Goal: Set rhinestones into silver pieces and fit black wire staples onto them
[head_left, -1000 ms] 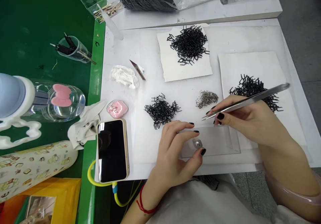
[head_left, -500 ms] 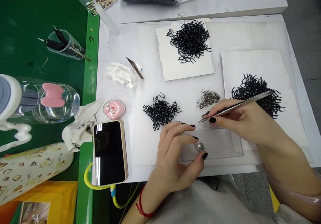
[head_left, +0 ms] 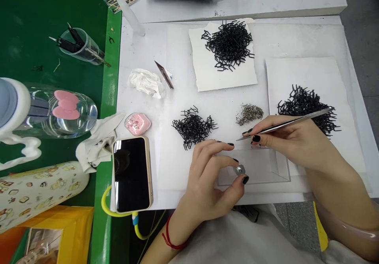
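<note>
My left hand [head_left: 209, 181] pinches a small round silver piece [head_left: 240, 170] between thumb and fingertips, above a clear acrylic tray [head_left: 254, 168]. My right hand [head_left: 286, 142] holds long steel tweezers [head_left: 286, 124], their tips pointing left and ending just above my left fingers. Near these tips lies a small heap of tiny silver beads [head_left: 249, 114]. A pile of black bent wire pieces [head_left: 194, 126] lies left of the beads. Others lie on a white paper sheet [head_left: 225, 74] at the back and beyond my right hand [head_left: 306, 107].
A craft knife blade [head_left: 164, 74], crumpled tissue [head_left: 146, 82], pink dish [head_left: 137, 124] and phone [head_left: 132, 175] lie left of my hands. Beyond the white mat's left edge, a green bench holds a glass bottle [head_left: 63, 112] and cup of tools [head_left: 83, 47].
The whole view has shifted slightly as my head moved. The tweezers have swung from a steeper slant to a flatter one, and the silver piece has moved slightly right with my left hand.
</note>
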